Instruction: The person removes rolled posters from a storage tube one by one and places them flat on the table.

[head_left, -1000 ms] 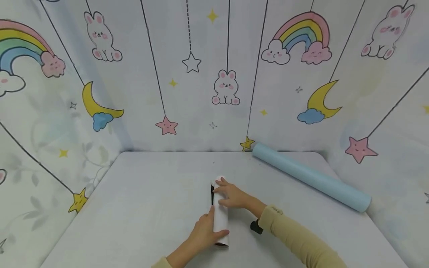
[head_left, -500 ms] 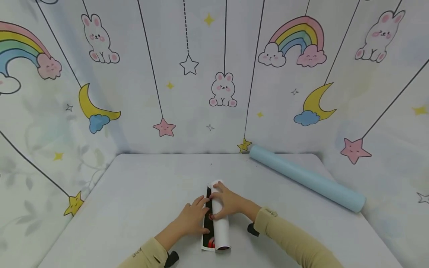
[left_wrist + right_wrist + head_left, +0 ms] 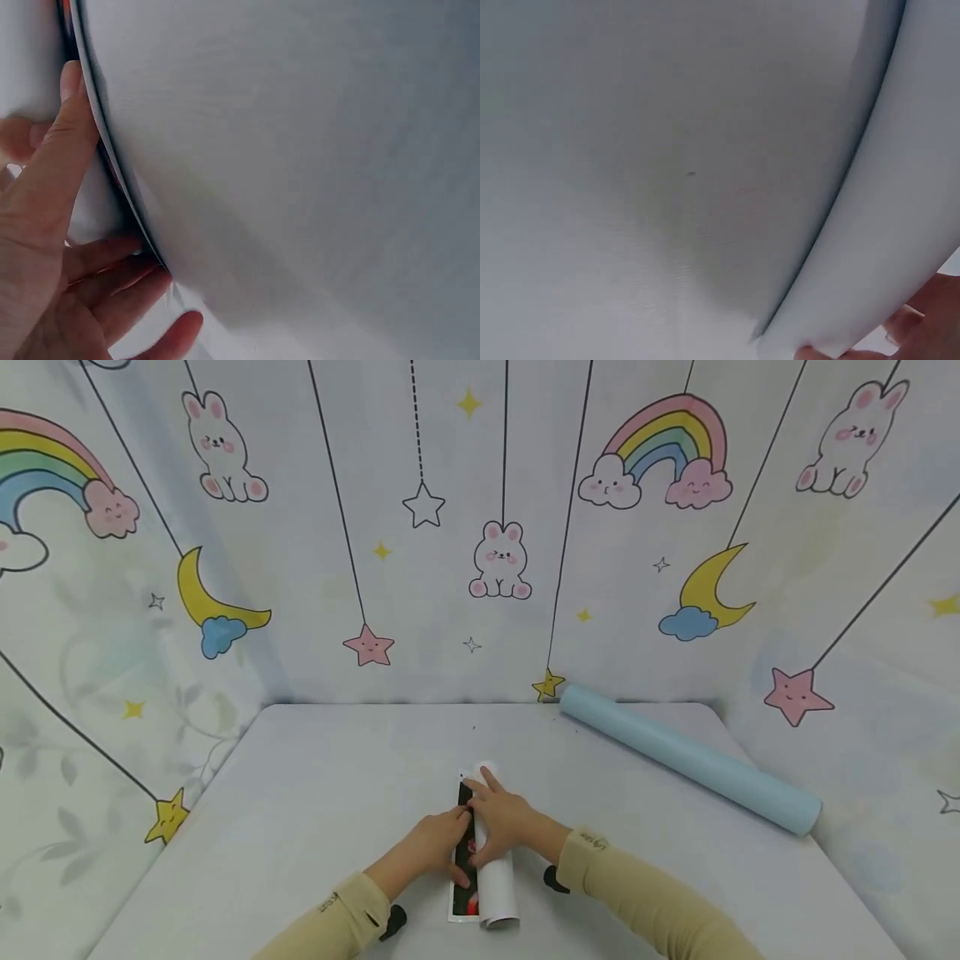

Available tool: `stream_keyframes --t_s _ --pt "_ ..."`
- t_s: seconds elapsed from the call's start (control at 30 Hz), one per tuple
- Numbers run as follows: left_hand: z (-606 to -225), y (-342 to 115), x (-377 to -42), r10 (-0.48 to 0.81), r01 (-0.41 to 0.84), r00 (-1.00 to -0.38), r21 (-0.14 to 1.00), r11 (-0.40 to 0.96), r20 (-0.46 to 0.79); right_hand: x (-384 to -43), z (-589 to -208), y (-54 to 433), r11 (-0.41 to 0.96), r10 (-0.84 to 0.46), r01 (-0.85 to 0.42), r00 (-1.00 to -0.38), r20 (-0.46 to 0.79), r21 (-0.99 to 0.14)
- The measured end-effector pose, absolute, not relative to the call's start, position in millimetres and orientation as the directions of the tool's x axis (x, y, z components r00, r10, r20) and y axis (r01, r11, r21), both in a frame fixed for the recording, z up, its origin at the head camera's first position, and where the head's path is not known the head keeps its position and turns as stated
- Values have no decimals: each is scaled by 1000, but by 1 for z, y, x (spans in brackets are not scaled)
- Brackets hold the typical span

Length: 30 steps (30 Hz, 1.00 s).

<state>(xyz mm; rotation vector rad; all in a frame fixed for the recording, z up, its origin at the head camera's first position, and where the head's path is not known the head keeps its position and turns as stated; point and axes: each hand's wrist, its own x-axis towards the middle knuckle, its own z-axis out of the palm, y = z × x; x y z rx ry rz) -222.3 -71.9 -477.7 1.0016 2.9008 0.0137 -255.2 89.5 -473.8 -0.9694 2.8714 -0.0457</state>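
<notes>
A rolled poster (image 3: 497, 889) lies lengthwise before me, white on its outside. At its left a narrow strip is unrolled, showing a dark print (image 3: 467, 897) with red patches and a white border. My left hand (image 3: 435, 842) rests on this strip, thumb and fingertips touching it near the outer edge. In the left wrist view the thumb (image 3: 71, 112) and fingers press along that edge. Across the roll lies my right hand (image 3: 506, 817), fingers spread and fingertips on the roll's left side. Only part of that hand shows behind the roll (image 3: 900, 195) in the right wrist view.
A long light blue roll (image 3: 690, 760) lies diagonally at the table's back right. The white table (image 3: 337, 793) meets a patterned curtain (image 3: 420, 668) at the back. Black wrist devices (image 3: 393, 922) show beneath the sleeves.
My left hand has left the roll and come down on the unrolled strip. The roll has opened slightly, baring more dark print. My right hand stays on the roll, shifted slightly nearer.
</notes>
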Motion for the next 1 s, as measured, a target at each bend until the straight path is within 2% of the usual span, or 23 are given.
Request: stream_keyframes --t_s 0.17,0.33,0.73,1.0 --pt "-479 -72 -218 563 578 -811 -63 814 -160 -249 -473 79 799 -575 -589 -807 -132 118" --pt "-478 -73 -222 552 576 -816 -147 804 -173 -252 -469 73 787 -557 -576 -817 -148 221" --pt "-477 -77 -239 523 550 -830 -130 825 -195 -263 -459 76 737 -550 -572 -817 -171 361" --pt "-480 -81 -234 500 532 -833 -94 841 -237 -256 -461 72 731 -526 -559 -827 -199 390"
